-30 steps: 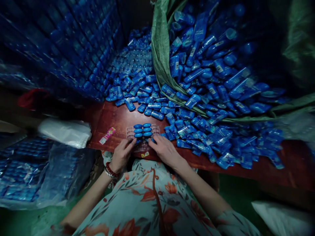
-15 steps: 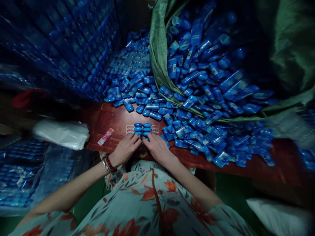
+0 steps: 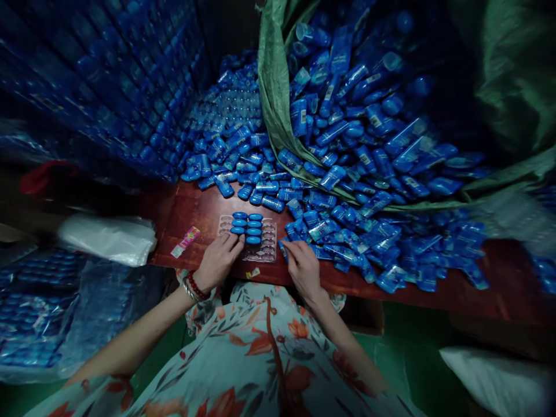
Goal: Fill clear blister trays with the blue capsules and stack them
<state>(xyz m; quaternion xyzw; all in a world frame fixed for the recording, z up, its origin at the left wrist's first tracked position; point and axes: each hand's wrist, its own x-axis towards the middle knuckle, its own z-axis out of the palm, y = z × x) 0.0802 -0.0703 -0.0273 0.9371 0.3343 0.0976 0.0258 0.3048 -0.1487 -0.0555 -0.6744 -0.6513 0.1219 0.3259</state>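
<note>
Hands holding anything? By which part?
Right hand seems to pinch a glossy blue oblong bottle, exact spot hidden. Left hand is at the clear plastic tray; any hold unclear.

Looks dim in here, with a shiny red-brown table (image 3: 202,209) and green floor (image 3: 397,347) below its near edge.

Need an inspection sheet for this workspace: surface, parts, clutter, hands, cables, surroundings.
Surface: reddish-brown table, glossy.
Job's things: clear tray with blue containers in its two middle columns, right-hand cavities unfilled; blue pile spreads beyond and right.
Clutter: pink wrapper left of tray; yellow scrap near the front edge.
Left hand: fingers at the left column; grip unclear.
Right hand: fingertips at a loose blue item right of tray; grip unclear.
Cables: nothing seen.
Surroundings: green sack spilling blue items; stacked blue packs and white plastic bags at left; dim light.
</note>
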